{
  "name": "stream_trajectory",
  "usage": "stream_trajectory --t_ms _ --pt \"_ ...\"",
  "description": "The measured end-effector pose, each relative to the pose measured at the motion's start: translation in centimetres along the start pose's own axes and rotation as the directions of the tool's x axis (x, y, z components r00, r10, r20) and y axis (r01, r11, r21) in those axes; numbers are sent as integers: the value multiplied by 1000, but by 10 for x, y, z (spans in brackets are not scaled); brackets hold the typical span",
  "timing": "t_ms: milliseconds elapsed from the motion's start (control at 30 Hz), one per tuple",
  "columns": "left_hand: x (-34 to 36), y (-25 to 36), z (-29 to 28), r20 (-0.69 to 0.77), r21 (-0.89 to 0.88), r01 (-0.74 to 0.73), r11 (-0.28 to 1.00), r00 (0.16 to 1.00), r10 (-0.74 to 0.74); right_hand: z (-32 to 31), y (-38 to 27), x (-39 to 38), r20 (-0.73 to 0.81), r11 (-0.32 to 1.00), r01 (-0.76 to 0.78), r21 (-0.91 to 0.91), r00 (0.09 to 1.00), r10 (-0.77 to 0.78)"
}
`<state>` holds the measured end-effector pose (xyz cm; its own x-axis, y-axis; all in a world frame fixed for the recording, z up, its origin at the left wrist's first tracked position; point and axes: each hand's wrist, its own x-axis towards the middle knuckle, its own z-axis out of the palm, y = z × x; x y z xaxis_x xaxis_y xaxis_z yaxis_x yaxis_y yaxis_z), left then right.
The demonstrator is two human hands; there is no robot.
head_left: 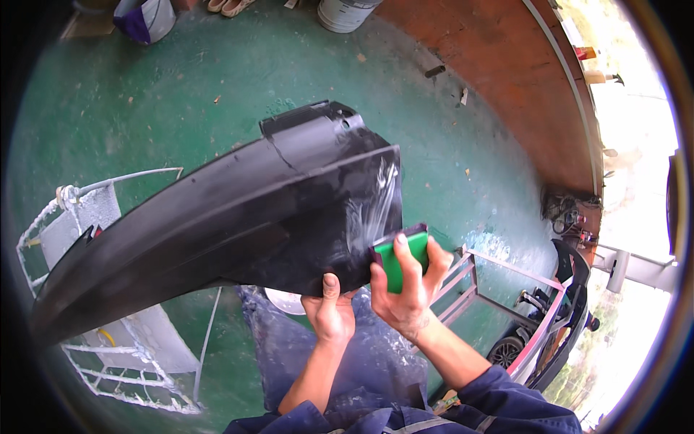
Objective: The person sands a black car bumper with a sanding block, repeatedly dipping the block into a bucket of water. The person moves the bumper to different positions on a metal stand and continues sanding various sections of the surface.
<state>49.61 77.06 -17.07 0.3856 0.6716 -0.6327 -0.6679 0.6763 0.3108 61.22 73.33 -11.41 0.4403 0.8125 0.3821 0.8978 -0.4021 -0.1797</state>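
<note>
A long, curved black car body panel [210, 210] spans the middle of the head view, tapering toward the lower left. Pale, shiny scuff marks streak its right end. My left hand [331, 312] grips the panel's near edge, thumb on top; its other fingers are mostly hidden under the panel. In my right hand [410, 283] is a green sanding block [402, 262] with a dark edge, held at the panel's lower right corner. Fingers press across the block's outer face. Whether its dark side touches the panel, I cannot tell.
Under the panel's left part stands a white-crusted metal rack [137, 354]. A pinkish metal frame [499, 264] is on the right, near a loose wheel [506, 352]. Buckets [345, 13] stand at the far side of the green floor [181, 94]. A brown wall [477, 43] curves along the right.
</note>
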Motion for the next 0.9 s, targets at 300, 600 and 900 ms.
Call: stream_trajectory --t_ms 300,600,900 --pt "1 4 8 -4 17 -13 1000 1000 13 1 -7 7 -25 998 -46 53 999 48" --pt "-1 2 3 -13 2 2 1000 1000 -2 1 -5 7 -41 998 -50 24 998 51" --pt "0 -3 -3 -10 27 14 1000 1000 -13 -2 6 4 25 998 33 56 999 -35"
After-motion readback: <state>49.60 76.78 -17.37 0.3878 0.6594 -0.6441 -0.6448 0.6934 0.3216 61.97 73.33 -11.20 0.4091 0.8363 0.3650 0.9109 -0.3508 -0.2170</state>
